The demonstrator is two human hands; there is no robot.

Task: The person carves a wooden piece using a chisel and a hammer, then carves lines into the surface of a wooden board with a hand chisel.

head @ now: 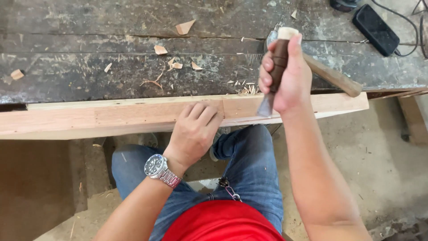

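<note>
A person stands over a long pale wooden board (133, 117) that lies along the near edge of a dark, scarred desk (89, 71); every place below is given relative to this board.

Past the board's left part, wood chips (160, 50) lie scattered on the desk.

At the board's middle, the left hand (196, 129) rests flat on the near face, fingers spread and curled over the top edge, gripping nothing, only pressing the board against the desk. A metal wristwatch (157, 167) sits on that wrist.

Just right of this hand, the right hand (287, 73) is closed in a fist around the dark wooden handle of a chisel (276, 67), held nearly upright. Its steel blade points down and meets the board's top edge, near a small heap of fine shavings (247, 89).

Behind the board to the right, a hammer (332, 76) lies on the desk, its handle slanting toward the board's right end. Farther back lies a black oblong device (376, 29) with a cable.

To pare cleanly here, it seems wise to keep the steadying hand behind the blade's path, hold the blade at a steady angle, and take thin cuts.
</note>
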